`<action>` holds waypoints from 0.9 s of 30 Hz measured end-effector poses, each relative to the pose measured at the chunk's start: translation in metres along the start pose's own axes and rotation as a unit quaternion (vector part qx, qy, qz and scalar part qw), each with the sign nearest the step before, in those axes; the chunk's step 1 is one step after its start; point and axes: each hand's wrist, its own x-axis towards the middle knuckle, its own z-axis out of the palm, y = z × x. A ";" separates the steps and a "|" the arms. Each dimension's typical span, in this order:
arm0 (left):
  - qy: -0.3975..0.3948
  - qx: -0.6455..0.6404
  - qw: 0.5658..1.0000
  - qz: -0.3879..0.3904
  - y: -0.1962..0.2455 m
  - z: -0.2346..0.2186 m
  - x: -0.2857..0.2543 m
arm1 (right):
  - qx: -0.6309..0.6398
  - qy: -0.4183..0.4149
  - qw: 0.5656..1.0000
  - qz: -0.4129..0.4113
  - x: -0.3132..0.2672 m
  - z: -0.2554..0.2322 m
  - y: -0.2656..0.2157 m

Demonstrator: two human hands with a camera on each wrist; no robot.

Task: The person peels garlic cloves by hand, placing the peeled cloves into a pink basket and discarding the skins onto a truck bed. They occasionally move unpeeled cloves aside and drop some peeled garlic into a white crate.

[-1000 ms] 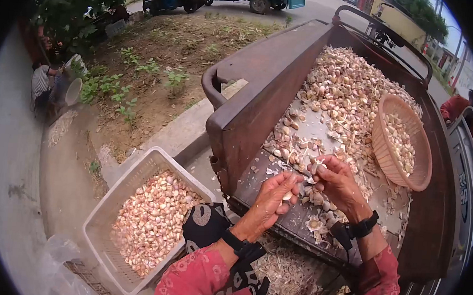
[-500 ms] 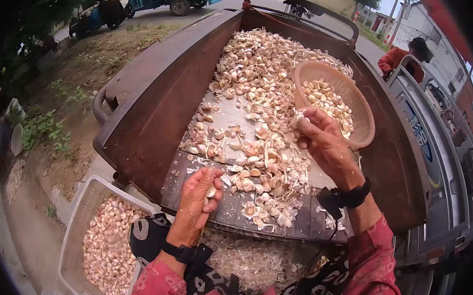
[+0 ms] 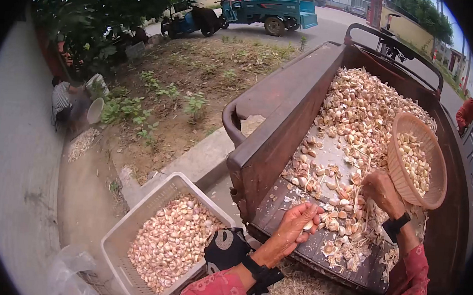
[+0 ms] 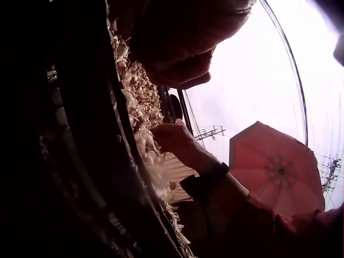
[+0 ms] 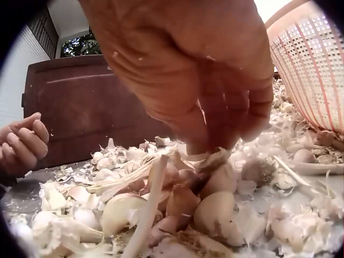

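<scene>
Left hand: the left hand [image 3: 292,231] is at the near edge of the cart [image 3: 275,145], fingers curled round a pale garlic clove [image 3: 308,225].
Right hand: the right hand [image 3: 382,191] reaches down just left of the orange-pink basket [image 3: 421,130], fingertips among loose garlic cloves [image 5: 215,209]; whether they pinch one cannot be told, since the fingers hide the contact.
Garlic in the cart: cloves, stalks and papery skins cover much of the cart bed, scattered at the near end, rising to a thick heap [image 3: 359,112] at the far end.
Basket: it leans on the garlic at the right of the bed, with cloves inside.
Crate: a white plastic crate [image 3: 118,243] stands left of the cart, on the near side, holding a broad layer of pinkish cloves [image 3: 175,242].
Under the near edge: a mass of dry peelings [image 3: 314,292].
Yard: at far left, a person in a striped top [image 3: 61,99] is beside a pale bucket [image 3: 95,110]; a teal three-wheeled truck [image 3: 268,10] stands on the far road.
Sky: the left wrist view shows a red umbrella [image 4: 277,166] spread against it.
</scene>
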 end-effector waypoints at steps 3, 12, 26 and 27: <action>0.004 0.002 1.000 0.009 -0.002 -0.002 0.002 | -0.040 -0.044 0.998 -0.021 0.003 0.018 0.011; 0.006 0.001 1.000 -0.005 0.000 0.003 -0.001 | -0.180 -0.008 0.983 -0.039 -0.007 0.026 -0.001; 0.024 -0.020 0.999 0.013 0.003 0.009 -0.004 | 0.677 0.089 0.703 0.200 -0.039 -0.039 0.003; 0.028 -0.020 0.999 0.012 0.004 0.010 -0.005 | 0.608 0.071 0.760 0.220 -0.037 -0.034 0.013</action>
